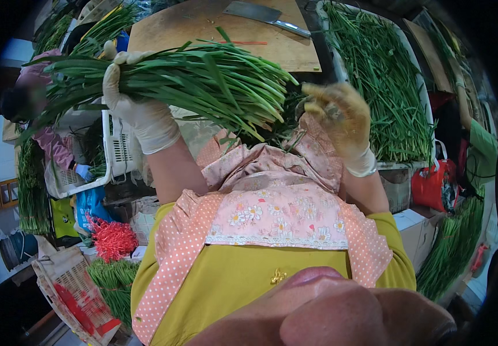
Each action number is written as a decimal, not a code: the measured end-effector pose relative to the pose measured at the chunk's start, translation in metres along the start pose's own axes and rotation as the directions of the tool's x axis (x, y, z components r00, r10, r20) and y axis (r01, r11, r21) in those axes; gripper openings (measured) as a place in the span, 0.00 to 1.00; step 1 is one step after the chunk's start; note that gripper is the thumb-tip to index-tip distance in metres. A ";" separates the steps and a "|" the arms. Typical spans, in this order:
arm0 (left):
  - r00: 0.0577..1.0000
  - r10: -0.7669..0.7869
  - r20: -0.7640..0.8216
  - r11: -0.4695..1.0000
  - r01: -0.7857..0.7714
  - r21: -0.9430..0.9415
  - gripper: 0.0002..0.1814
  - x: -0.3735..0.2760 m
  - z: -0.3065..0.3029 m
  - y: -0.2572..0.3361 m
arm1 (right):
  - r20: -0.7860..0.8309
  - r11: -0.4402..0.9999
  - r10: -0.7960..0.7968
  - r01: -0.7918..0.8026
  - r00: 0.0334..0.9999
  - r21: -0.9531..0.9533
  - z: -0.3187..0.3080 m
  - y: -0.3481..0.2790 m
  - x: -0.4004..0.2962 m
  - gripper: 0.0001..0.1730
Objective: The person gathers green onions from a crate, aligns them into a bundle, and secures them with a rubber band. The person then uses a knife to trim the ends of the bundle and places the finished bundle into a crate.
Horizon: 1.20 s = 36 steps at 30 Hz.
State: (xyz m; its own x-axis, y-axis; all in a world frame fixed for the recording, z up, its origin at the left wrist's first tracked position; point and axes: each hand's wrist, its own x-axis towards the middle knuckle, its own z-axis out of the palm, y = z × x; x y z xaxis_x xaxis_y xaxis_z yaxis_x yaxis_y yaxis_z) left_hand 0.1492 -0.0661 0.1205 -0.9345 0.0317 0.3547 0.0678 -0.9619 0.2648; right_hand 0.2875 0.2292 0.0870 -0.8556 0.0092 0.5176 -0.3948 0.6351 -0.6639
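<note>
My left hand [138, 112], in a whitish glove, grips a thick bunch of garlic chives [205, 82] from below. The bunch lies sideways above my lap, leaf tips to the left and pale stem ends to the right. Just right of those ends is my right hand [342, 116], its glove stained yellow-brown. Motion blurs its curled fingers, so I cannot tell whether they pinch anything. Loose green scraps [290, 129] lie below the stem ends, over my pink floral apron [275, 207].
Ahead, a wooden board [179, 26] bears a cleaver [253, 11] and red ties [244, 43]. A crate [424, 95] of loose chives stands right, a white plastic crate [109, 151] left. Another person's blue-gloved hand [84, 172] reaches into the left crate. Red strings [112, 238] hang left.
</note>
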 end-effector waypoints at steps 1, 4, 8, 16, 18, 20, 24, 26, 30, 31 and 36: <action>1.000 -0.020 0.017 1.000 0.020 0.003 0.23 -0.002 0.000 -0.003 | -0.177 0.985 -0.172 0.165 0.969 -0.057 0.003 -0.016 0.013 0.18; 0.998 -0.061 0.015 0.998 0.061 0.017 0.25 -0.003 0.005 -0.018 | -0.153 0.836 -0.523 0.470 0.839 -0.282 0.013 -0.026 0.059 0.22; 0.997 -0.060 0.040 0.998 0.060 0.014 0.25 -0.001 0.004 -0.014 | -0.169 0.946 -0.316 0.295 0.934 -0.136 0.015 -0.016 0.050 0.12; 1.000 -0.016 -0.013 1.000 0.015 -0.027 0.25 -0.003 0.003 -0.013 | -0.187 0.916 -0.374 0.330 0.908 -0.229 0.011 -0.019 0.049 0.17; 0.999 -0.050 0.006 0.998 0.049 0.034 0.17 -0.005 0.006 -0.021 | -0.112 0.903 -0.399 0.370 0.910 -0.219 0.018 -0.025 0.053 0.12; 0.990 -0.137 0.026 0.988 0.138 -0.071 0.13 -0.004 0.005 -0.018 | -0.202 0.956 -0.282 0.257 0.938 -0.139 0.018 -0.019 0.048 0.11; 0.997 -0.076 0.001 0.982 0.075 -0.176 0.18 -0.001 0.001 0.002 | -0.308 0.979 0.091 -0.029 0.947 0.201 -0.007 -0.002 0.027 0.08; 0.999 0.045 0.004 0.998 -0.045 -0.048 0.28 0.000 -0.002 0.021 | -0.158 0.980 0.196 -0.185 0.968 0.078 -0.028 0.027 0.015 0.09; 0.999 0.046 0.021 0.997 -0.045 -0.058 0.28 0.000 -0.001 0.023 | 0.040 0.980 0.110 -0.102 0.993 -0.171 -0.029 0.055 0.014 0.15; 0.999 0.047 0.021 0.998 -0.046 -0.050 0.28 -0.001 0.003 0.017 | 0.003 0.996 0.015 -0.014 1.000 -0.085 -0.023 0.040 0.023 0.17; 0.997 -0.043 0.058 0.991 0.050 -0.122 0.27 -0.001 0.005 -0.008 | -0.005 0.952 -0.213 0.209 0.977 0.223 0.002 -0.013 0.053 0.18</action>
State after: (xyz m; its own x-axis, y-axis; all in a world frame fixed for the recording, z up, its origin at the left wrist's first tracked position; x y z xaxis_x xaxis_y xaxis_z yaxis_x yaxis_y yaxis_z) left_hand 0.1510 -0.0567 0.1222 -0.9146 0.0892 0.3943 -0.0223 -0.9850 0.1711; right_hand 0.2463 0.2198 0.1220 -0.7498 -0.1225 0.6502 -0.6297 0.4339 -0.6444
